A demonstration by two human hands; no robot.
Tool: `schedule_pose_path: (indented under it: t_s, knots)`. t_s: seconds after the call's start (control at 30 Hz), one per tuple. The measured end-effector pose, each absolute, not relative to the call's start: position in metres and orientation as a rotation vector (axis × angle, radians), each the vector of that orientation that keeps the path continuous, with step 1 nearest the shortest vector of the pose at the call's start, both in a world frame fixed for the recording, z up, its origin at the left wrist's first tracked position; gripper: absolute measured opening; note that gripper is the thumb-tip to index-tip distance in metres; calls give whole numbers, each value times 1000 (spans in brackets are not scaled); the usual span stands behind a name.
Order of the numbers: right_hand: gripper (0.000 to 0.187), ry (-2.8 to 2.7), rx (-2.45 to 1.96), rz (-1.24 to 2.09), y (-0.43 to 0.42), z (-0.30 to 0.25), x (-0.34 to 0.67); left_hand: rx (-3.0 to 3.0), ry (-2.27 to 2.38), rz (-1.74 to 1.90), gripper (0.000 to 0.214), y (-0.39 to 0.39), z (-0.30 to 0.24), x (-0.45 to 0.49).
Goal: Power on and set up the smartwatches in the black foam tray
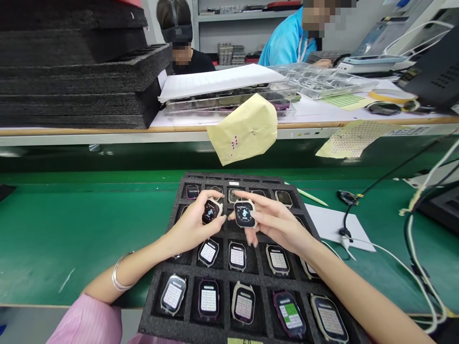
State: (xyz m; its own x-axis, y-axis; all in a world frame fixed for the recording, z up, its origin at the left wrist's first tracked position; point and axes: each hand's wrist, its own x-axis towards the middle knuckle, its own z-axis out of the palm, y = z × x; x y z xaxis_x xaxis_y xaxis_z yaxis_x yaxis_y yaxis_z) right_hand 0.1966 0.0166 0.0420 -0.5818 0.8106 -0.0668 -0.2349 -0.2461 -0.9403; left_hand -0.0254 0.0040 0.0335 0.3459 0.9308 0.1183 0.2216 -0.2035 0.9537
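Note:
Between its thumb and fingers, my left hand (197,220) grips a smartwatch case (211,211) without a strap, its dark screen lit with a round dial. A second smartwatch case (244,213), pale-rimmed with a similar lit dial, is pinched in my right hand (274,217). Both are held just above a black foam tray (224,239) divided into square pockets. Several watch cases lie in the pockets, among them a purple one (289,314) with green blocks on its screen and a silver one (173,294) showing a white grid. My hands and forearms hide some pockets.
The tray rests on a green bench (89,229). Black foam trays (79,86) are stacked on the shelf at left. A yellow paper (247,129) hangs off the shelf edge. Cables (412,248), a white sheet (337,224) and a green pen (310,197) lie right. Two people sit beyond.

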Motion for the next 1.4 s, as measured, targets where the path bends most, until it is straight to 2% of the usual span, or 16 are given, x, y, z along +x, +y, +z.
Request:
schedule_pose_path:
  t_s: [0.13,0.27,0.43,1.07,1.2,1.4]
  knots:
    - [44,-1269,-750,1917,19,41,195,1423,922,848,61,8,31,-26]
    - [39,-1258,-822,1865,19,39,193,1101,830,875,48,11,36,-28]
    - [51,-1269,-919,1785,16,37,190,954,793,877,39,12,36,-29]
    - [47,-1390,-959,1651,14,34,191,1107,827,825,35,12,32,-27]
    - [50,-1418,-829,1732,15,34,192,1294,949,884,34,12,29,-28]
    - [32,-1394,-750,1790,17,34,193,1535,1037,863,27,9,29,-32]
